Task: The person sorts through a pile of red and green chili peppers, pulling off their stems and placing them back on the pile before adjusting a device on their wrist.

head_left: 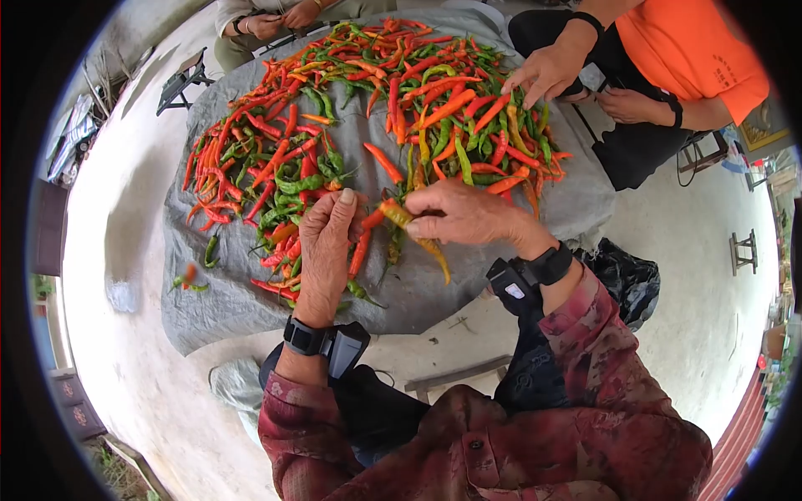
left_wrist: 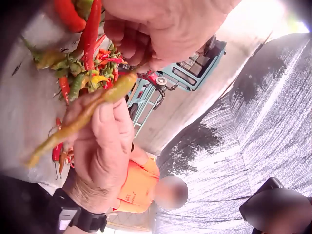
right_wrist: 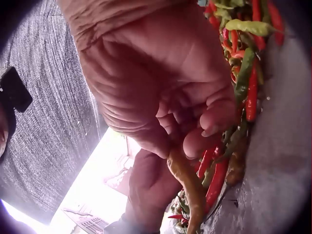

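Note:
A long, yellowish-orange chili pepper (head_left: 431, 250) is pinched between the thumb and fingers of my right hand (head_left: 472, 213), near the front of the heap. Its tapered end hangs down and its thicker end points at my left hand (head_left: 326, 238). In the left wrist view the left thumb and curled fingers meet right at that thicker end of the pepper (left_wrist: 117, 91). The right wrist view shows the pepper (right_wrist: 191, 187) below the right fingertips. Under both hands lies a large heap of red, green and orange chili peppers (head_left: 447, 104).
The heap rests on a grey sheet (head_left: 230, 313). Another person's hand (head_left: 547, 71) reaches over its right side; a third person's hands (head_left: 280, 21) are at the far edge. A blurred orange-green bit (head_left: 190, 274) shows at left. A black plastic bag (head_left: 622, 288) lies by my right arm.

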Demonstrator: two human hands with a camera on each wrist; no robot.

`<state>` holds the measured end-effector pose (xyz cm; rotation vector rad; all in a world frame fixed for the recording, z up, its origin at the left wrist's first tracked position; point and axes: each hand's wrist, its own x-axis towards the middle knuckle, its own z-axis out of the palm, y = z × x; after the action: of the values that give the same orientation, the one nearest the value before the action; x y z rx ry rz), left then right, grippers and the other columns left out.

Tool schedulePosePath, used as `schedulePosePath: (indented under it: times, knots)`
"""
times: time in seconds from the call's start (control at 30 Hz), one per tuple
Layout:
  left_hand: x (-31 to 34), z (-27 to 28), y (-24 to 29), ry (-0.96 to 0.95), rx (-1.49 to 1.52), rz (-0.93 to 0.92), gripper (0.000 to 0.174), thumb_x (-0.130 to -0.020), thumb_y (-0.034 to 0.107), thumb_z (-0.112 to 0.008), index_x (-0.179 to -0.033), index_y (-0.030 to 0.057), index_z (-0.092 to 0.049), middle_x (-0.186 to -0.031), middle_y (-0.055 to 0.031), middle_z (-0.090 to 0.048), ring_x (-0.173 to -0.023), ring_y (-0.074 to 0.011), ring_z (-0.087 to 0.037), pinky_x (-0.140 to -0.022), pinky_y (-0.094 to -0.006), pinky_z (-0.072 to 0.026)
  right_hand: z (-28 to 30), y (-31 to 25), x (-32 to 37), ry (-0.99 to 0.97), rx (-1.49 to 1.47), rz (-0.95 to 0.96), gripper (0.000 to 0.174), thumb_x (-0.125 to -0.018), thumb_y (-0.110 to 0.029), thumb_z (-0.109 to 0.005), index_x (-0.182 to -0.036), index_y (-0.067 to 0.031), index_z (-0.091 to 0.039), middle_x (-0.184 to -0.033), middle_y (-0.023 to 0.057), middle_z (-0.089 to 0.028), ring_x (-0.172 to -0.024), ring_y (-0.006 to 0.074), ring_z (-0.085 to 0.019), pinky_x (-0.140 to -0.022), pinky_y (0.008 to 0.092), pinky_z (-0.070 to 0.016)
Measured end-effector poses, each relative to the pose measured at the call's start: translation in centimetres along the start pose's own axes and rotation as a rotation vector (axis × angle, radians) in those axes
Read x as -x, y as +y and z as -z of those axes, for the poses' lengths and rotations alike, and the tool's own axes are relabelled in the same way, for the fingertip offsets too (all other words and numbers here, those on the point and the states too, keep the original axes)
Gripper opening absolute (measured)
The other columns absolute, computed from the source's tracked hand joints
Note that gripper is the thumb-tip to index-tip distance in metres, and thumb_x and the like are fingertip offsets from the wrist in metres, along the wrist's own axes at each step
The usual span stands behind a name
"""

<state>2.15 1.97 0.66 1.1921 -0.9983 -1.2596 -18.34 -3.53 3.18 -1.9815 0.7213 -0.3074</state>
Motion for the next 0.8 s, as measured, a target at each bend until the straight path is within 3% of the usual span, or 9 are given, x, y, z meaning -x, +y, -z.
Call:
schedulePosePath:
  times: [0.07, 0.17, 0.23, 0.3, 0.37, 0.43, 0.53, 0.67, 0.8]
  knots:
    - [-0.1, -0.2, 0.2, -0.001, 0.003, -0.039, 0.021, -0.093, 0.025, -0.056, -0.093, 0.0046, -0.062, -0.073, 0.004, -0.056, -0.065, -0.004, -0.047, -0.06, -0.0207, -0.0399, 1.7, 0.4, 0.6, -0.006, -0.134, -0.1, 0.029, -0.087, -0.027, -0.057, -0.072, -0.002, -0.053, -0.063, 0.0096, -0.056, -0.058, 0.0177, -0.056, -0.054, 0.0306, -0.0425]
    - [-1.0, 0.1, -1.2, -0.041, -0.315, -0.196, 0.016, -0.09, 0.016, -0.058, -0.097, 0.0025, -0.061, -0.082, -0.0011, -0.059, -0.065, -0.0079, -0.05, -0.06, -0.0236, -0.0436, 3.1, 1.3, 0.6, 0.302, -0.468, -0.164, 0.026, -0.09, -0.028, -0.056, -0.078, -0.0045, -0.057, -0.071, 0.0051, -0.061, -0.063, 0.009, -0.056, -0.054, 0.022, -0.0441]
    - [-1.1, -0.7, -1.3, -0.054, -0.57, -0.379, 0.016, -0.087, 0.012, -0.059, -0.101, 0.0025, -0.06, -0.089, -0.0042, -0.059, -0.065, -0.0128, -0.053, -0.061, -0.0259, -0.0454, 3.2, 2.2, -0.1, 0.757, -1.157, 0.062, 0.022, -0.092, -0.025, -0.054, -0.086, -0.0038, -0.057, -0.076, 0.0038, -0.062, -0.063, 0.0073, -0.056, -0.054, 0.0194, -0.0443]
    - [-0.9, -1.7, -1.6, -0.057, -0.973, -0.597, 0.031, -0.079, 0.007, -0.063, -0.109, 0.0035, -0.058, -0.11, -0.012, -0.057, -0.075, -0.0274, -0.058, -0.068, -0.0322, -0.049, 3.5, 2.6, -0.3, 0.832, -1.165, 0.021, 0.022, -0.093, -0.023, -0.053, -0.093, -0.0024, -0.058, -0.077, 0.0038, -0.063, -0.063, 0.0067, -0.056, -0.054, 0.0193, -0.0444]
    - [-1.0, -2.5, -1.8, -0.044, -1.099, -0.698, 0.031, -0.078, 0.009, -0.065, -0.108, 0.0038, -0.058, -0.107, -0.0115, -0.058, -0.079, -0.0281, -0.058, -0.07, -0.0341, -0.0488, 3.4, 2.8, -0.2, 0.906, -1.174, -0.02, 0.022, -0.093, -0.022, -0.053, -0.099, -0.001, -0.058, -0.079, 0.0039, -0.063, -0.063, 0.0062, -0.056, -0.054, 0.0193, -0.0446]
    - [-1.1, -2.6, -2.0, -0.032, -1.226, -0.799, 0.031, -0.077, 0.011, -0.066, -0.106, 0.0041, -0.058, -0.103, -0.0109, -0.059, -0.084, -0.0288, -0.057, -0.072, -0.0361, -0.0485, 2.6, 2.7, 0.0, 0.729, -0.818, -0.136, 0.024, -0.093, -0.021, -0.052, -0.105, -0.0012, -0.06, -0.078, 0.0037, -0.063, -0.062, 0.0056, -0.055, -0.055, 0.0193, -0.0452]
    - [-1.0, -2.5, -2.2, -0.179, -1.371, -0.634, 0.03, -0.073, 0.014, -0.069, -0.1, 0.0043, -0.059, -0.093, -0.0088, -0.058, -0.086, -0.0274, -0.055, -0.074, -0.0368, -0.0473, 2.2, 2.4, 0.1, 0.585, -0.506, -0.144, 0.025, -0.093, -0.02, -0.051, -0.109, -0.0021, -0.061, -0.076, 0.003, -0.063, -0.062, 0.0046, -0.054, -0.056, 0.0183, -0.045]
    - [-0.2, -2.4, -2.0, -0.275, -1.32, -0.728, 0.028, -0.065, 0.009, -0.067, -0.091, 0.004, -0.058, -0.084, -0.0077, -0.056, -0.084, -0.0269, -0.054, -0.073, -0.0365, -0.0467, 1.4, 2.8, -0.5, 0.613, -0.069, -0.118, 0.021, -0.088, -0.012, -0.054, -0.101, 0.0017, -0.062, -0.074, 0.0057, -0.063, -0.062, 0.0102, -0.057, -0.06, 0.0257, -0.0475]
    - [0.9, -2.1, -2.1, -0.368, -1.284, -0.803, 0.028, -0.061, 0.005, -0.065, -0.088, 0.0043, -0.056, -0.083, -0.0076, -0.054, -0.084, -0.0254, -0.052, -0.074, -0.0353, -0.0462, 0.1, 2.6, -1.7, 0.594, 0.036, -0.066, 0.019, -0.088, -0.01, -0.056, -0.102, 0.0016, -0.061, -0.074, 0.0034, -0.062, -0.062, 0.0077, -0.054, -0.057, 0.0244, -0.0448]
